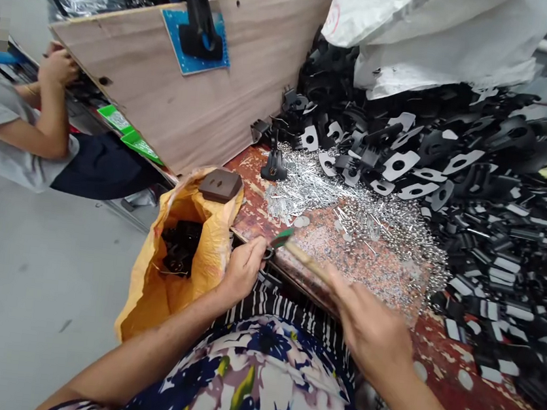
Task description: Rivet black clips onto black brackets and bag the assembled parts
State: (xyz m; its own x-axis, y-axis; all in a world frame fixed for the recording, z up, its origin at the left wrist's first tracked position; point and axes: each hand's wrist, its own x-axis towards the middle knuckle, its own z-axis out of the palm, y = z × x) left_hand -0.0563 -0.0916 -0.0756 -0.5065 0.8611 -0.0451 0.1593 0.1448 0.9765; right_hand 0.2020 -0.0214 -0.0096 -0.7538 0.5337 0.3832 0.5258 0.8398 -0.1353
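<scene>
My left hand (pixel 245 269) is closed at the table's front edge, its fingers pinching a small dark part (pixel 268 254), mostly hidden by the fingers. In my right hand (pixel 371 328) is a thin wooden stick (pixel 310 262), which points left toward that part. A green blade-like piece (pixel 282 237) lies at the stick's far end, close to my left fingertips; whether the two are joined I cannot tell. Just beyond the hands spreads a heap of silvery metal pins (pixel 300 188). One black clip-like part (pixel 274 164) stands upright beside the pins.
A yellow sack (pixel 144 295) with black parts inside hangs at the left, a brown block (pixel 220 185) on its rim. Black plastic parts (pixel 500 250) pile up at the right under a white sack (pixel 449 47). A plywood board (pixel 266 53) stands behind. A co-worker (pixel 41 113) sits at the left.
</scene>
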